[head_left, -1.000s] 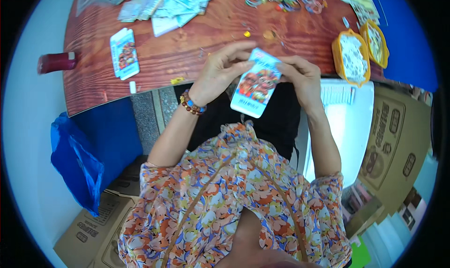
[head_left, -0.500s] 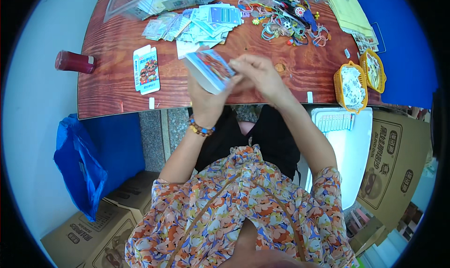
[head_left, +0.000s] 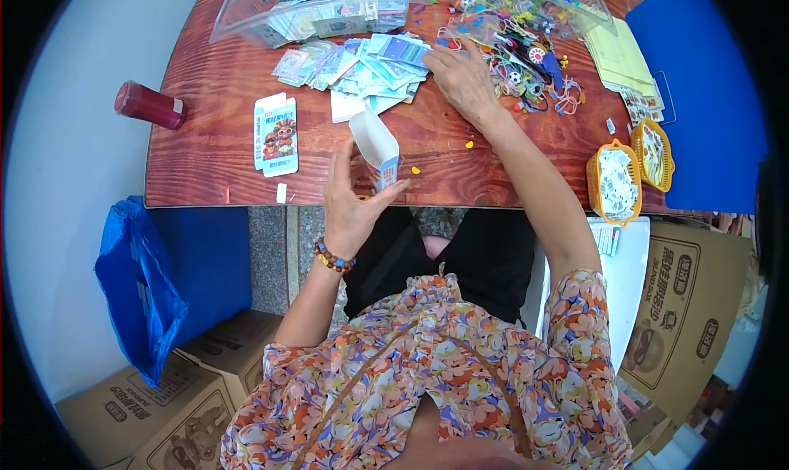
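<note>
In the head view, your left hand [head_left: 352, 203] pinches the small open carton [head_left: 377, 148] between thumb and fingers, just above the near edge of the wooden table [head_left: 205, 141]; it looks light, thin-walled and easy to crush, so grip its side panels near the folded bottom. Your right hand [head_left: 462, 77] lies spread, fingers down on the loose card pile [head_left: 362, 67], slick flat pieces best lifted by an edge.
</note>
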A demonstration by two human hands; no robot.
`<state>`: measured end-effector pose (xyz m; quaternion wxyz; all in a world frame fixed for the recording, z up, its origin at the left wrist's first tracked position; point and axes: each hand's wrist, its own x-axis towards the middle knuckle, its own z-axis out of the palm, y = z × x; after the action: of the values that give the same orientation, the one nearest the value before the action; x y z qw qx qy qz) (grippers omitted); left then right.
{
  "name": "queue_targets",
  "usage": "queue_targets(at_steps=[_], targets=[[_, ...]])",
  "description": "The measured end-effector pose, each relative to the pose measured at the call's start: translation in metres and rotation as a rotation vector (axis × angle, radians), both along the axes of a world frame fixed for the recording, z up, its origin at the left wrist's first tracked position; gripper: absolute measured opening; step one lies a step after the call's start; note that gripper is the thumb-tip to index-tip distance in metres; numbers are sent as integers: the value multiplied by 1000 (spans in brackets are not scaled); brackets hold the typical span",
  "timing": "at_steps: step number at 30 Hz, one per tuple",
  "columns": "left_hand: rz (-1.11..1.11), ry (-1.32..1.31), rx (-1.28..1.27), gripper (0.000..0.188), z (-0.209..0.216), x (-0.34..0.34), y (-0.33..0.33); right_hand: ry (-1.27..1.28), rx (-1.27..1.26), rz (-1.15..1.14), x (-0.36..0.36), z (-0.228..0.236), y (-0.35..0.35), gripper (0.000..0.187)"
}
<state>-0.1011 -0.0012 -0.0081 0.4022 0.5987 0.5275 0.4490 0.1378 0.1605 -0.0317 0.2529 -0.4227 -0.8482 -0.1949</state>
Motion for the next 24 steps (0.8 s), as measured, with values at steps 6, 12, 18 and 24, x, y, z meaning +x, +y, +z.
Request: queue_targets(at_steps=[6, 12, 18, 24], targets=[[-2, 40, 126, 85, -7, 4, 9, 129, 88, 53, -4, 14, -9, 10], [-11, 28, 81, 86, -1, 5, 3, 144, 16, 178, 6, 17, -13, 19], [-10, 57, 70, 86, -1, 6, 0, 323, -11, 127, 13, 20, -24, 18], [-17, 413, 238, 83, 5, 9, 9, 1244, -642, 5, 20, 35, -49, 14]])
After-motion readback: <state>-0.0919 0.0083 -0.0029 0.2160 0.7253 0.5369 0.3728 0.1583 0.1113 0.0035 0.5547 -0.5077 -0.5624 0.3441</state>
